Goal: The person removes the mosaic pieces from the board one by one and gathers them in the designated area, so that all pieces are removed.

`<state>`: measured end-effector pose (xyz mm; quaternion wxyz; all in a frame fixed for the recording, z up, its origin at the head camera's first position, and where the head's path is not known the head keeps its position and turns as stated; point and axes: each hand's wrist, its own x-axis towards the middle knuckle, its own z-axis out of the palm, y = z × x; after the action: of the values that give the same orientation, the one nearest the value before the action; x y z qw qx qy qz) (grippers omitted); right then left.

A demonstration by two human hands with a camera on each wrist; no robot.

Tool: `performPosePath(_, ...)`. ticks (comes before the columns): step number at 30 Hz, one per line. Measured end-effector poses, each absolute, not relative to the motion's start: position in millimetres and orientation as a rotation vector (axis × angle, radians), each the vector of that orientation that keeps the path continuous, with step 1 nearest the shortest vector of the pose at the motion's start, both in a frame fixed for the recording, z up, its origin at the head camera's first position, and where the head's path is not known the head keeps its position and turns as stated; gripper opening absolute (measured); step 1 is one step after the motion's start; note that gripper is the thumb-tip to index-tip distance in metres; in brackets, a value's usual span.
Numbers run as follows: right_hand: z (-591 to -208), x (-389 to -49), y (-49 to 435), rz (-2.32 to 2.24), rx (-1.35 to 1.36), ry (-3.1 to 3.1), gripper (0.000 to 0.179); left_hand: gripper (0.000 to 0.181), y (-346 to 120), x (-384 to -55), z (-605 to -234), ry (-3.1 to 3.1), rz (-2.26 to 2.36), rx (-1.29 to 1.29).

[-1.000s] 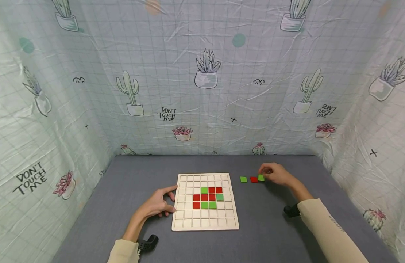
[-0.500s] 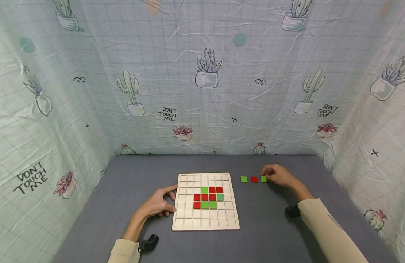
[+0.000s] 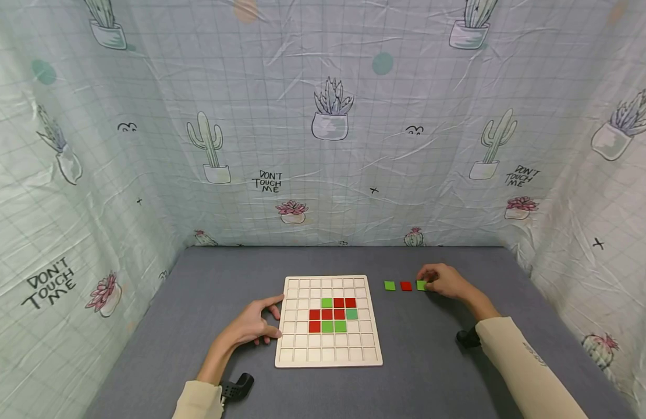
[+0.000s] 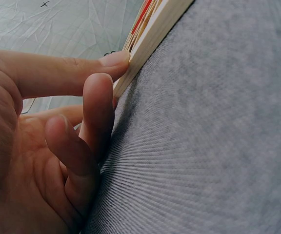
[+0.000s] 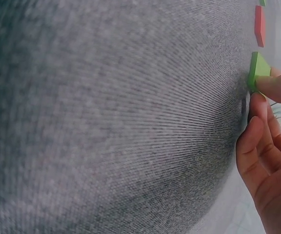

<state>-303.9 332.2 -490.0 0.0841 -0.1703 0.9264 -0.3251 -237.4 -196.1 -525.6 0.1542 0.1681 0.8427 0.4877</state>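
Note:
A pale wooden board (image 3: pixel 328 355) with a square grid lies mid-table, several red and green square tiles set in its middle cells. Against its left edge rest the thumb and index finger of my left hand (image 3: pixel 249 324), spread apart; the left wrist view shows the thumb tip on the board's side (image 4: pixel 152 41). Right of the board, my right hand (image 3: pixel 444 280) pinches a green tile (image 3: pixel 421 285) between thumb and fingers, down at the cloth. In the right wrist view that green tile (image 5: pixel 258 69) leans slightly, its far side hidden by the thumb.
Left of the held tile, a red tile (image 3: pixel 405 286) and another green tile (image 3: pixel 389 286) lie in a row on the grey table cloth (image 3: pixel 407 372). A hanging sheet with cactus prints (image 3: pixel 323 174) encloses the table at the back and sides.
My right hand has shifted slightly right and down with the green tile, which overlapped the red tile's corner and now sits apart in line with it. My left hand stays at the board.

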Motion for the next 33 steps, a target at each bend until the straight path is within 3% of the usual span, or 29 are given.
performPosePath(33,-484.3,-300.7,335.2,-0.893,-0.497,2.825,0.024,0.091,-195.9,-235.4,-523.6,2.401,1.395,0.477)
